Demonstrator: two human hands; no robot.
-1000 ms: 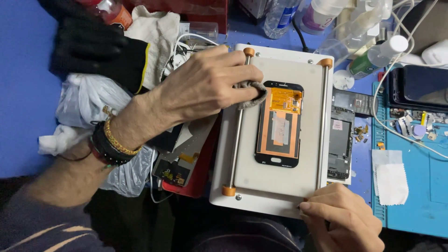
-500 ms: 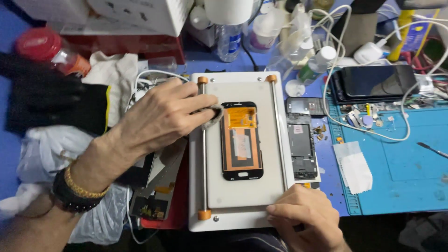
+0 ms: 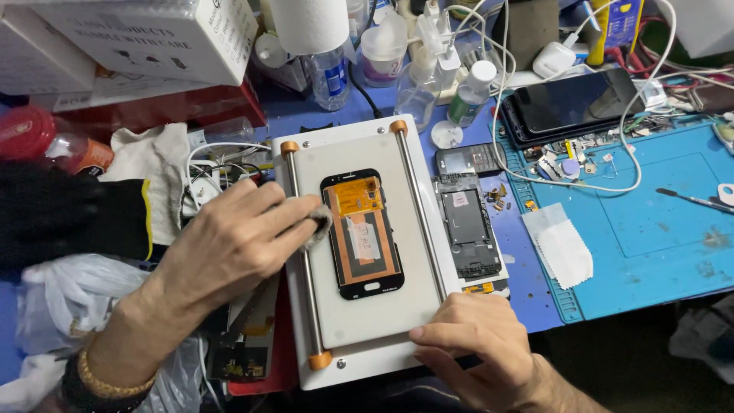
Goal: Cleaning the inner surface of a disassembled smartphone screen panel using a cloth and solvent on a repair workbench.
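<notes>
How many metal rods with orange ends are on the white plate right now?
2. The left rod runs under the left hand; the right rod lies right of the phone screen; its lower end is hidden by the right hand.

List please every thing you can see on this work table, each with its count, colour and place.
white plate with two rails: 1, white, orange rail ends, centre
phone screen panel: 1, black frame with orange back, face down on the plate
grey cloth wad: 1, grey, at the panel's left edge
opened phone body: 1, black, right of the plate
blue mat: 1, blue, right side
white wipe: 1, white, on the mat's left edge
dark phones: stacked, black, upper right
small bottles: several, clear and white, top centre
paper roll: 1, white, top
black glove: 1, black, left
left hand: grip on the cloth wad
right hand: rests on the plate's near right corner
</notes>
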